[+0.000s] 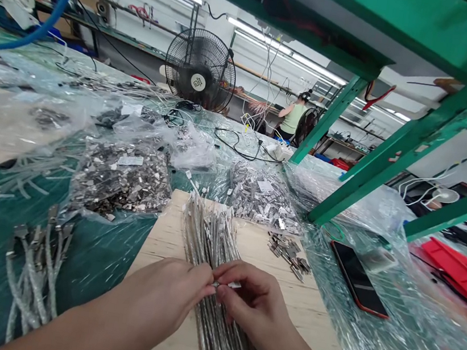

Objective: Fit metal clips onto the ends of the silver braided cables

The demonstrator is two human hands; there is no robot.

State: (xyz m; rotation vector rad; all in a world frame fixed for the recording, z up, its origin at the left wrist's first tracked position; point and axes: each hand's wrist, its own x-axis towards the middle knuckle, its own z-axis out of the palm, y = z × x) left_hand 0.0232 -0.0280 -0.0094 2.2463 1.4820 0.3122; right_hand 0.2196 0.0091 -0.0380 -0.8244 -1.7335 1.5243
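Note:
In the middle, my left hand (pixel 177 294) and my right hand (pixel 257 307) meet with their fingertips pinched together. Between them is a small connector (pixel 234 285) with a white end and a metallic part, mostly covered by my fingers. Any cable inside my left hand is hidden. Under both hands lies a thick bundle of silver braided cables (pixel 212 235), lengthwise on a pale wooden board (pixel 166 229). Loose metal connector shells (pixel 287 251) lie on the board beyond my right hand.
Bags of metal connector shells (pixel 124 175) and of pale connector parts (pixel 260 196) stand behind the board. Cables with metal ends (pixel 38 264) lie left. A phone (pixel 360 278) lies right, below green frame posts (pixel 367 169). Farther back are a fan (pixel 199 70) and a person (pixel 293 117).

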